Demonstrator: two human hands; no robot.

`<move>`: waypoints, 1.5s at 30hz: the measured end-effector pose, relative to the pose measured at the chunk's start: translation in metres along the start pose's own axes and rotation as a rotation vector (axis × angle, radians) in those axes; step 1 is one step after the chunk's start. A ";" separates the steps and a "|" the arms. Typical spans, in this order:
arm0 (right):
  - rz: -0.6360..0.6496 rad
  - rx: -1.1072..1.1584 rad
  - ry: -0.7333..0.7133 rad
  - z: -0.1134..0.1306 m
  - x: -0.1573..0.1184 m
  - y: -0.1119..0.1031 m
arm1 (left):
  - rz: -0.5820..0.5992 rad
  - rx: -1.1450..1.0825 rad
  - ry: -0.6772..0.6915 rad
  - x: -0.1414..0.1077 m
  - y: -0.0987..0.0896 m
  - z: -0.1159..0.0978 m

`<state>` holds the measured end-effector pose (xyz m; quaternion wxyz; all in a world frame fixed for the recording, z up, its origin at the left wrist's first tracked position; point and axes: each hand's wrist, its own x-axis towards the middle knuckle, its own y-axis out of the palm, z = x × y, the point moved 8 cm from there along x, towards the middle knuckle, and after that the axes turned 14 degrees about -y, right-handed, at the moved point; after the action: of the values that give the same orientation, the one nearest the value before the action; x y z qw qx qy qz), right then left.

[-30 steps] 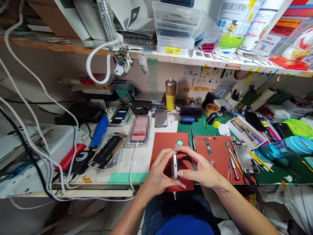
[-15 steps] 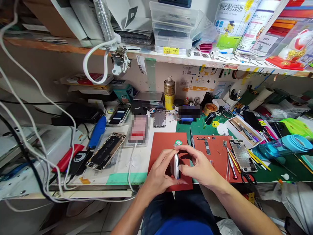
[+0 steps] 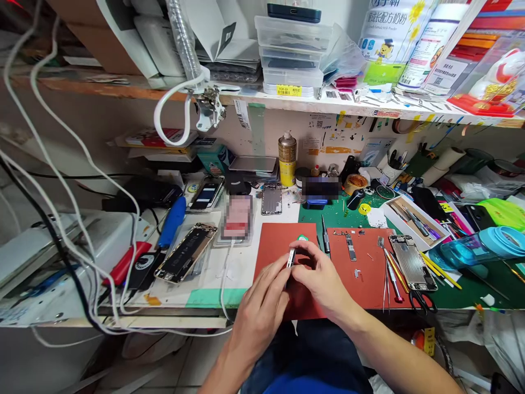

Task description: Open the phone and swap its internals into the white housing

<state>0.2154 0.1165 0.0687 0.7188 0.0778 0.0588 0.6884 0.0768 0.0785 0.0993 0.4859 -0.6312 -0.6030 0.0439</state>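
Two bare hands hold a slim smartphone (image 3: 291, 258) edge-on above a smooth brick-red mat (image 3: 273, 243).
The right hand (image 3: 324, 279) curls, pinching its pale, narrow frame between thumb and forefinger; the left hand (image 3: 262, 306) lays its fingers together against it, grip hidden. A tin (image 3: 383, 46) overhead reads "Formula Milk Powder", near clear plastic boxes (image 3: 292, 54).

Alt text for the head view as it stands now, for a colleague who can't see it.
The left hand and right hand hold a slim phone-like device above a red mat. An opened phone lies to the left; a circuit board, hand tools and a blue bottle lie to the right.
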 end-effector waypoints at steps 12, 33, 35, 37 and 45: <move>0.038 -0.339 -0.261 0.017 -0.016 0.003 | -0.216 0.048 -0.158 0.002 -0.014 0.007; 0.075 -0.547 -0.501 0.025 -0.026 0.004 | -0.263 0.096 -0.115 -0.008 -0.002 -0.002; 0.111 -0.619 -0.565 0.024 -0.026 0.005 | -0.261 0.083 -0.121 -0.007 -0.002 -0.002; 0.150 -0.715 -0.649 0.023 -0.026 0.005 | -0.263 0.059 -0.125 -0.005 -0.002 -0.001; 0.268 -1.095 -0.965 0.033 -0.028 0.011 | -0.244 -0.027 -0.140 0.000 -0.001 0.004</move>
<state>0.2100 0.0875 0.1022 0.5104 0.0089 -0.6252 0.5903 0.0731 0.0802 0.0978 0.4358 -0.5548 -0.7084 0.0206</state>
